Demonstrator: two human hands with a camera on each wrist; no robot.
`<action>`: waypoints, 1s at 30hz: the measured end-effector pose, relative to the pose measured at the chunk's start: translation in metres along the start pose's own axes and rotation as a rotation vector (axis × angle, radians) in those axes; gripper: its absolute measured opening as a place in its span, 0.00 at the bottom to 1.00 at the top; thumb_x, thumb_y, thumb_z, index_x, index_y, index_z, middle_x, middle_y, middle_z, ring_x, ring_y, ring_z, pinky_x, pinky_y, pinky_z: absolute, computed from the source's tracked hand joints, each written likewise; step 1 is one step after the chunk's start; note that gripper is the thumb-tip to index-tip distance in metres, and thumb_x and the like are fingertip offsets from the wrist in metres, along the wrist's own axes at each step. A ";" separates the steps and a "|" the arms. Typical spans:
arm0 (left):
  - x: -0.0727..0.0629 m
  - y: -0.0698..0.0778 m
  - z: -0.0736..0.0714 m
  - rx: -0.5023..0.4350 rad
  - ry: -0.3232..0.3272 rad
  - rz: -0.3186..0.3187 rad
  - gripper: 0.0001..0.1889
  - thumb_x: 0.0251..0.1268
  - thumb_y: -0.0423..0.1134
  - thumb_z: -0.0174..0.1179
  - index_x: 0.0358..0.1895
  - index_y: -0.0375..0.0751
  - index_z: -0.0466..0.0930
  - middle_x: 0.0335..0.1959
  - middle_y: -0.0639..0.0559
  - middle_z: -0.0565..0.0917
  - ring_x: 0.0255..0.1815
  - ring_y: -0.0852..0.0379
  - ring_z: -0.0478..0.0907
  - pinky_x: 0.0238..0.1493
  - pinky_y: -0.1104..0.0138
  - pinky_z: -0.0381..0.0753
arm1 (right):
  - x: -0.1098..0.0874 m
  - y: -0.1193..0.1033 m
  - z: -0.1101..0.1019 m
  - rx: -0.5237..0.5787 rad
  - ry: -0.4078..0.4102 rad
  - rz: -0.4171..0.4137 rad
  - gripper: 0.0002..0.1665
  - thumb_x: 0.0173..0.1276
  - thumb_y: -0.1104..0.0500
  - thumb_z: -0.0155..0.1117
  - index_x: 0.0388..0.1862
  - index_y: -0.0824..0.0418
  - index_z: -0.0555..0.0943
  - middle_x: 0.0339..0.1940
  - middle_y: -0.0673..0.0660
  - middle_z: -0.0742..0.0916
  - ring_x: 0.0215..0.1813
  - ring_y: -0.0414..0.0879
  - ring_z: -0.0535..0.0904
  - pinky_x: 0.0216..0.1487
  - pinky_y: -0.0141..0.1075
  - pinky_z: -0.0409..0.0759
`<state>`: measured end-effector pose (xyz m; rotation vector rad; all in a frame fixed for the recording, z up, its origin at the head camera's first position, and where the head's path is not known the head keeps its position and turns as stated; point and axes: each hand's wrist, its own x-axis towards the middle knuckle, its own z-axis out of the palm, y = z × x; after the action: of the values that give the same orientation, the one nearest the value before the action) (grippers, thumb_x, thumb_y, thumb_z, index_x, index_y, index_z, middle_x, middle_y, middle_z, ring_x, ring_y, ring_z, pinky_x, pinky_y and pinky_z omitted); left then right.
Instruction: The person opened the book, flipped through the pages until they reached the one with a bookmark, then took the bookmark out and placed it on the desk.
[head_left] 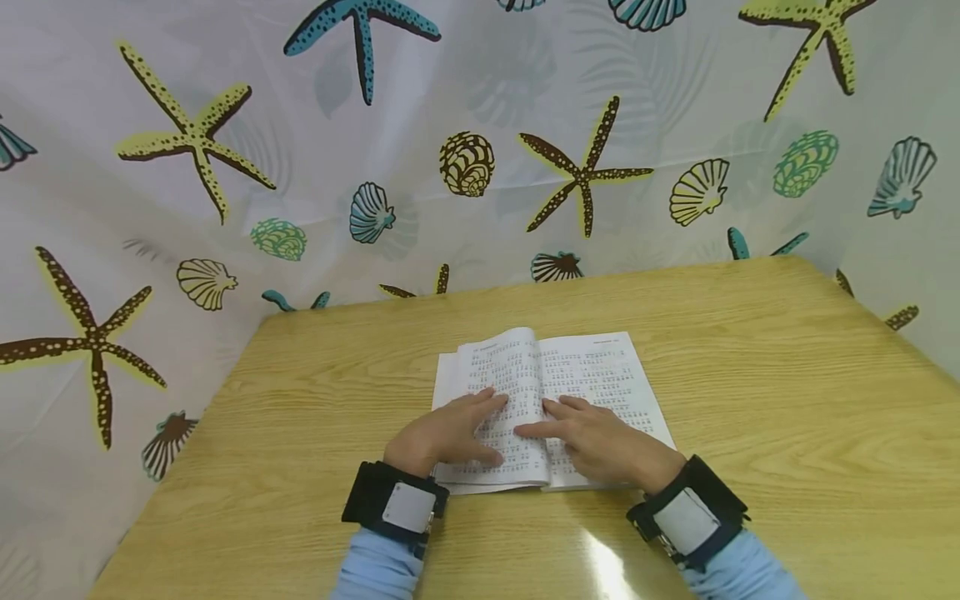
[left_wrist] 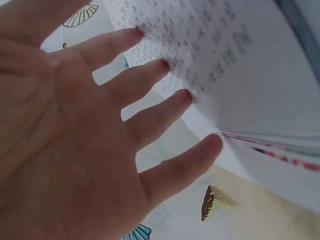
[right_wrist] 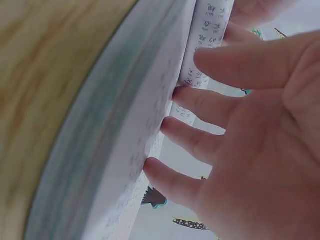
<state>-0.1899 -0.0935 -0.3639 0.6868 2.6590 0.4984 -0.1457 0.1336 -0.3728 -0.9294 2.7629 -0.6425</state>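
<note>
An open book (head_left: 592,367) with rows of small printed characters lies on the wooden table, its left page bulging up beside the spine. On that left page rests my left hand (head_left: 450,429), fingers spread and fairly straight. In the left wrist view the fingertips (left_wrist: 182,97) of this hand meet the printed paper. My right hand (head_left: 600,437) lies over the right page close to the spine, its index finger reaching across toward the left page. Fingertips (right_wrist: 170,125) of the right hand touch the page in the right wrist view, and the thumb stands apart from them.
The wooden table (head_left: 750,350) spreads around the book on all sides. Behind it hangs a white cloth (head_left: 480,233) printed with starfish and shells. Each wrist wears a black strap (head_left: 393,500) with a pale plate, above light blue sleeves (head_left: 378,567).
</note>
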 end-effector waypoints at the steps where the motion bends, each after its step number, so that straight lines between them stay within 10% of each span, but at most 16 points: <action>1: 0.001 0.002 0.001 -0.015 -0.028 -0.021 0.41 0.62 0.42 0.73 0.78 0.45 0.65 0.80 0.45 0.59 0.80 0.44 0.54 0.75 0.48 0.58 | 0.000 0.000 0.000 -0.001 0.001 -0.001 0.37 0.66 0.76 0.50 0.69 0.50 0.79 0.72 0.76 0.70 0.72 0.77 0.62 0.63 0.74 0.63; 9: 0.000 0.005 0.002 -0.033 -0.031 -0.046 0.45 0.57 0.40 0.76 0.78 0.44 0.64 0.80 0.45 0.60 0.79 0.44 0.55 0.75 0.48 0.59 | -0.003 0.007 -0.001 -0.026 0.028 0.019 0.36 0.69 0.75 0.52 0.72 0.51 0.77 0.72 0.71 0.73 0.72 0.72 0.66 0.65 0.68 0.67; 18: 0.000 0.005 0.003 -0.051 -0.027 -0.057 0.45 0.55 0.40 0.77 0.78 0.45 0.65 0.80 0.46 0.60 0.80 0.44 0.55 0.75 0.48 0.58 | -0.019 0.045 -0.015 -0.140 0.057 0.236 0.26 0.68 0.67 0.63 0.65 0.59 0.81 0.72 0.71 0.73 0.72 0.74 0.65 0.65 0.68 0.67; 30: -0.001 0.003 0.003 -0.043 -0.014 -0.054 0.45 0.55 0.40 0.77 0.77 0.45 0.65 0.79 0.46 0.61 0.79 0.44 0.56 0.75 0.47 0.60 | -0.038 0.078 -0.027 0.015 0.110 0.311 0.27 0.67 0.70 0.63 0.66 0.71 0.77 0.72 0.80 0.67 0.70 0.79 0.62 0.66 0.69 0.64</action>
<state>-0.1869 -0.0903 -0.3648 0.6022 2.6376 0.5322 -0.1649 0.2218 -0.3831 -0.4571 2.9052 -0.6758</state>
